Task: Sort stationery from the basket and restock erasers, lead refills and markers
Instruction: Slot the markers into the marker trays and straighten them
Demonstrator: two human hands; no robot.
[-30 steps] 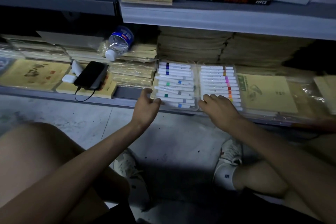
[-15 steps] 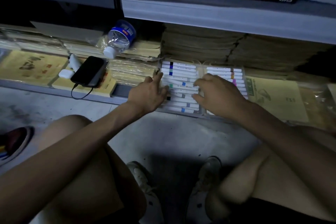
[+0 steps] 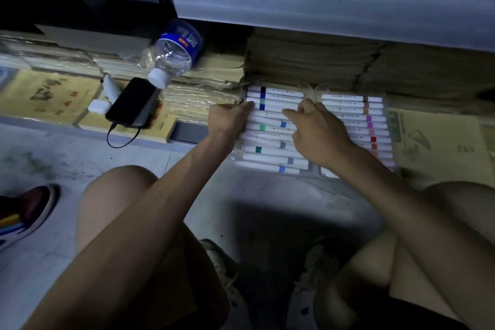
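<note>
Left hand (image 3: 229, 120): I see it at the left edge of the left pack (image 3: 270, 139), just left of frame centre. Its fingers curl round that edge and its thumb tip lies on top near the upper-left corner, so it grips the pack.
Right hand (image 3: 318, 134): it lies over the seam between the two packs, knuckles up and fingers bent. The tips touch markers (image 3: 278, 100) in the upper half of the left pack. I cannot tell whether they pinch one or only press.
Left pack: clear, flat on the lower shelf (image 3: 184, 132) at frame centre, holding white markers with blue, green and grey bands.
Right pack (image 3: 369, 126): it sits just beside the left pack on its right, with pink, red and orange bands. The right wrist covers its lower-left corner.
Notebooks (image 3: 308, 61): brown stacks behind both packs, with yellow-covered ones to either side.
Bottle (image 3: 174, 53): it lies on its side on wrapped notebooks, upper left of centre, white cap towards me.
Phone (image 3: 132, 102): dark, on a yellow notebook left of the left hand. Its cable (image 3: 120, 139) loops over the shelf lip.
Floor (image 3: 80, 163): pale, with a shoe (image 3: 29, 209) at the left edge.
</note>
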